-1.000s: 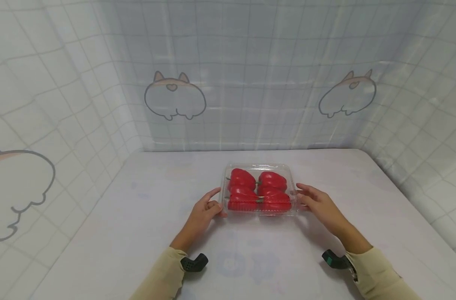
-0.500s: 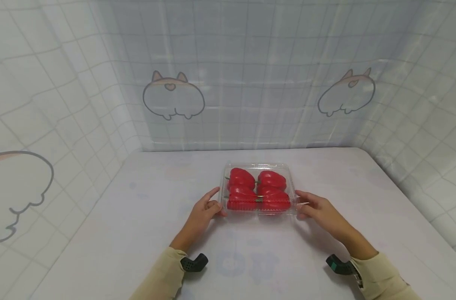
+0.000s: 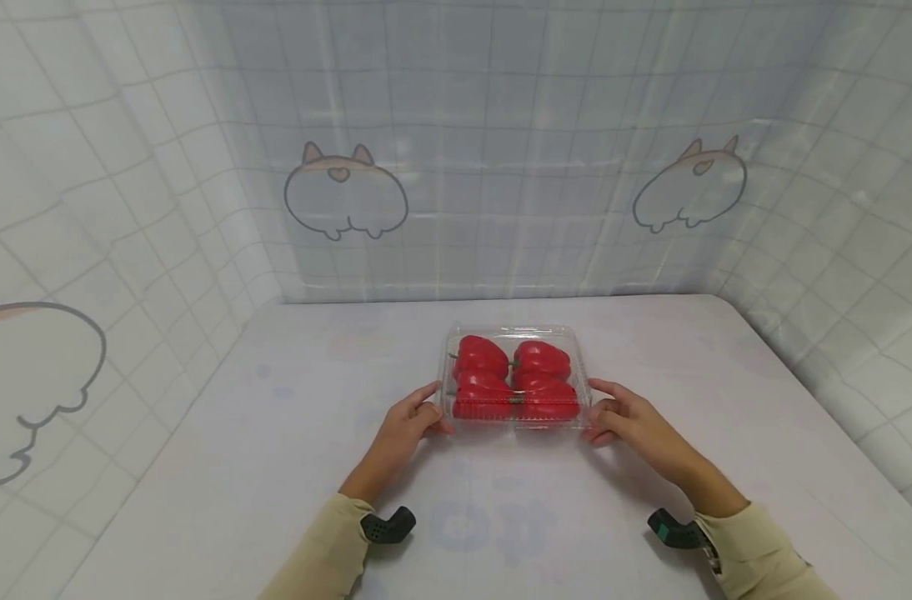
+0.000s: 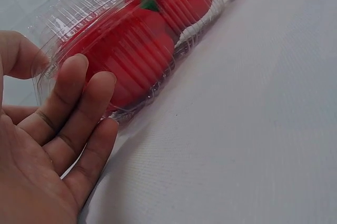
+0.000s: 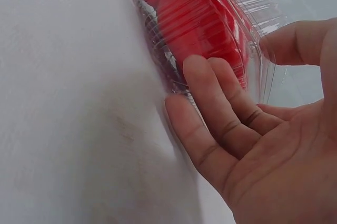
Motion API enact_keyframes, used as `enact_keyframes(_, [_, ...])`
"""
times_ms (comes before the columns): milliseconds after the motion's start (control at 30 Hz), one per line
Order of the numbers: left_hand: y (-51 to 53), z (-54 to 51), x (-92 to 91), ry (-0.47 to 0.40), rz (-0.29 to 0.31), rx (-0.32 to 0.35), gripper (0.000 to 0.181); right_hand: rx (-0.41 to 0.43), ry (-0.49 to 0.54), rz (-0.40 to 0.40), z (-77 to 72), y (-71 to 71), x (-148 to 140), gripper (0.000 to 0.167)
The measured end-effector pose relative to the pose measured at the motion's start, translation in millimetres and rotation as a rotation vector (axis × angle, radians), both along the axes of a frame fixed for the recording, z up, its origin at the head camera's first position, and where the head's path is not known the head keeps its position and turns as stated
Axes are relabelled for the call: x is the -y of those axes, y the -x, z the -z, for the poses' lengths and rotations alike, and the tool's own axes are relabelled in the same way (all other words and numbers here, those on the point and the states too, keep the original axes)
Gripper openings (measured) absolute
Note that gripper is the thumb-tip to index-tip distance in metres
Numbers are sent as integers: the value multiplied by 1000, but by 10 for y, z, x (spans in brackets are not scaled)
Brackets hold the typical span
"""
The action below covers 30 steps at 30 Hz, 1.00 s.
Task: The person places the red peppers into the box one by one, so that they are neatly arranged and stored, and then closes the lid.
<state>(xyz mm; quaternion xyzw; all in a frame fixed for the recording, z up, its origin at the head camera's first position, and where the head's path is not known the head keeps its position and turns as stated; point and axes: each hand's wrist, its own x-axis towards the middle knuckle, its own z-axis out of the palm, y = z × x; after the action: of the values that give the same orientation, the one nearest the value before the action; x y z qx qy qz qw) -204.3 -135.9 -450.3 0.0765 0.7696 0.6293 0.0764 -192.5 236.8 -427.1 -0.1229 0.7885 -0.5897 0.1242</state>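
Observation:
A clear plastic clamshell box sits on the white table, with several red bell peppers in two rows inside. At its left near corner, my left hand holds the box, thumb at the rim and fingers bent along the near side. My right hand holds the opposite corner in much the same way, its thumb on the rim. The lid looks closed over the peppers. Both wrist views show green stems or red flesh through the ribbed wall.
The white cloth-covered table extends around the box on every side. Pale grid-patterned curtains with dog drawings hang at the back, left and right. A dark wrist device sits at each sleeve cuff.
My right hand's fingers have closed in on the box's right near corner, its index finger coming lower. The left hand stays almost where it was, and the box barely shifts.

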Motion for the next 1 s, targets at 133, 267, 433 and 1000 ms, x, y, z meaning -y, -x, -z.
enact_keyframes(133, [-7,11,-5,-5,-8,-4,50,21,31,-22,13,-2,7,64])
enact_keyframes(267, [-21,4,-17,-17,-17,-5,49,15,32,-29,32,-5,8,64])
enact_keyframes(433, [-20,2,-31,-46,-21,-16,46,-9,11,1,65,-2,13,59])
enact_keyframes(1000, [-3,12,-45,-80,-56,-29,43,25,58,84,74,-2,84,50])
